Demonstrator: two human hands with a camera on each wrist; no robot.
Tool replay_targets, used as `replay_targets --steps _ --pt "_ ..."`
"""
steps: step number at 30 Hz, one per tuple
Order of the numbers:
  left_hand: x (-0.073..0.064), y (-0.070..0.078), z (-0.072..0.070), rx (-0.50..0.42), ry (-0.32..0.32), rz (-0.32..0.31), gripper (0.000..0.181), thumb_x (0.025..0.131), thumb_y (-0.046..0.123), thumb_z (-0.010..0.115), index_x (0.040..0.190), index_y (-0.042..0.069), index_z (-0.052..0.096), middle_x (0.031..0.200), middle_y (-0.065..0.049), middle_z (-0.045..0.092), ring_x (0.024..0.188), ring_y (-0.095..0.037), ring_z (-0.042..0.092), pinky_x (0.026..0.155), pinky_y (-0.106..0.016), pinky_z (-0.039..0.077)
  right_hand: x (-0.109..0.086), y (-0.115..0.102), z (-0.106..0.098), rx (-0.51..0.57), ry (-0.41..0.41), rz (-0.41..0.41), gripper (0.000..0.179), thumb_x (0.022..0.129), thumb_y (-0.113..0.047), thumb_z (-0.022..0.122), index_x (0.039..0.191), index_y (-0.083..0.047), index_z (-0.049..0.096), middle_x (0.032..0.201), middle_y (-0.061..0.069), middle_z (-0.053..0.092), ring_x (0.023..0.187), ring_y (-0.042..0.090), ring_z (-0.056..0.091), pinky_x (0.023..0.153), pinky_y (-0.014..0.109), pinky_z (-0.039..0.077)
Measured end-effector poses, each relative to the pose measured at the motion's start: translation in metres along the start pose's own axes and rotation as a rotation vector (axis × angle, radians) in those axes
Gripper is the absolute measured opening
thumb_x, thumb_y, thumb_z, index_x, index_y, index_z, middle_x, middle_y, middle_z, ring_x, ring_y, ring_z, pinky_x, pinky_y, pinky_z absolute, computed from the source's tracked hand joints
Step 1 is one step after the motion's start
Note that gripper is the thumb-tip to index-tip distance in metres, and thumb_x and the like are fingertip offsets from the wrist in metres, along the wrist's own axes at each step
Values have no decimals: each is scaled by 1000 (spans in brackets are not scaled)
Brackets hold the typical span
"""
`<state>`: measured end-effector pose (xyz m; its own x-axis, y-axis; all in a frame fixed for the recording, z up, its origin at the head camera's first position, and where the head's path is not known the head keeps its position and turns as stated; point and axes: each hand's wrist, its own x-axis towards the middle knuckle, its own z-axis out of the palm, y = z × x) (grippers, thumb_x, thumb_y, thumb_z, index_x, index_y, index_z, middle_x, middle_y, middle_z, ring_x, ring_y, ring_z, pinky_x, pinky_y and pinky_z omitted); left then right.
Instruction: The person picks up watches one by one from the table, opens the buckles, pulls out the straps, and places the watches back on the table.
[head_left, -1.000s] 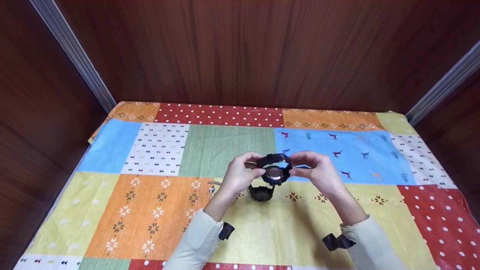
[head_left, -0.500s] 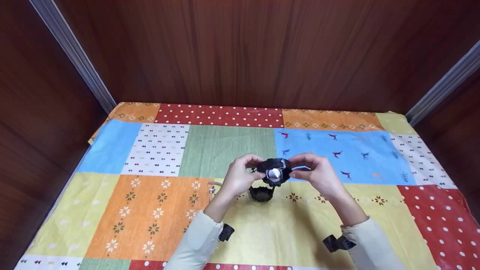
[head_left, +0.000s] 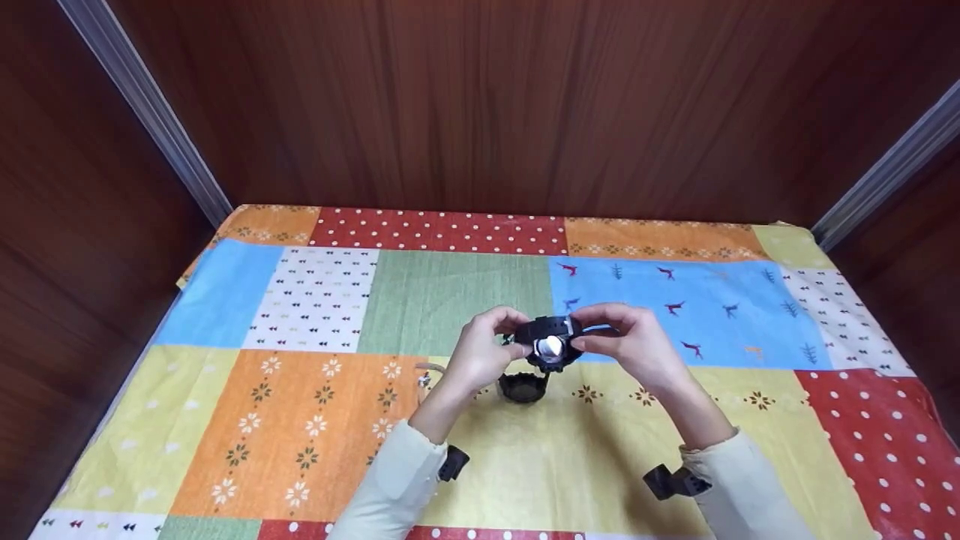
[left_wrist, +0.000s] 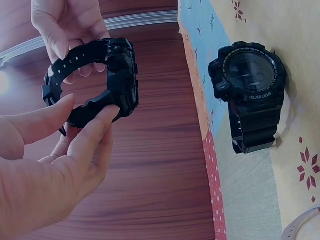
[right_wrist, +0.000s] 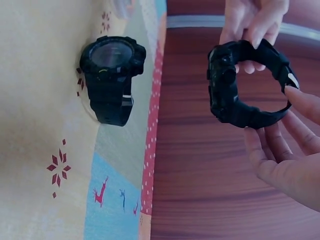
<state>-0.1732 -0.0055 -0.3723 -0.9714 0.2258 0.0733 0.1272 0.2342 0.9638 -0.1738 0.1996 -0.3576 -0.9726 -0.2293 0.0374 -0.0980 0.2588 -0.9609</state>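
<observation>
A black sport watch is held up between both hands, its strap buckled into a loop and its shiny back showing in the head view. My left hand grips one side of it, thumb and fingers at the strap and case edge. On the other side my right hand pinches the strap by the metal buckle. A second black watch, with "SPORT WATCH" lettering round its dial, stands on the cloth just below the held one, its strap also looped.
A patchwork-print tablecloth covers the table. Near my left wrist lies a thin, pale strap, partly hidden by the arm in the head view. Dark wood panels rise behind the table and at both sides.
The held watch has tilted, so its strap now covers the loop's opening and the back catches light. My right fingers have shifted slightly left onto the buckle. The second watch stays put.
</observation>
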Motion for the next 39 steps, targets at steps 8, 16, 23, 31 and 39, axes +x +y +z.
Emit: replay_targets --steps 8,16,23,31,39 --pt "0 4 3 8 -26 50 30 76 1 71 104 4 61 97 -5 63 92 -19 54 86 -39 43 0 1 4 6 22 -17 32 73 2 72 103 8 64 95 14 64 82 17 64 75 31 52" --pt "-1 4 4 46 -15 91 27 77 5 71 102 5 63 97 -4 64 89 -16 56 80 -28 45 -1 1 7 -24 16 -23 31 74 2 71 103 7 63 93 14 65 83 17 64 76 29 52" --pt "-1 5 6 75 -12 84 25 77 3 70 101 5 63 96 -3 63 90 -16 56 81 -28 45 0 -2 11 -36 -14 -50 32 75 4 70 106 9 62 97 18 64 87 20 63 75 28 52" --pt "-3 5 7 93 -41 77 29 79 11 71 107 10 62 97 -4 63 93 -17 56 80 -30 47 0 -2 13 -59 -16 -66 29 75 5 69 104 8 63 97 18 64 90 24 61 74 27 51" --pt "-4 6 8 119 -21 111 23 79 10 71 101 10 65 100 -2 63 97 -18 55 88 -38 42 -1 -3 15 -136 -30 -90 30 76 4 68 105 6 63 100 17 63 91 27 60 73 26 51"
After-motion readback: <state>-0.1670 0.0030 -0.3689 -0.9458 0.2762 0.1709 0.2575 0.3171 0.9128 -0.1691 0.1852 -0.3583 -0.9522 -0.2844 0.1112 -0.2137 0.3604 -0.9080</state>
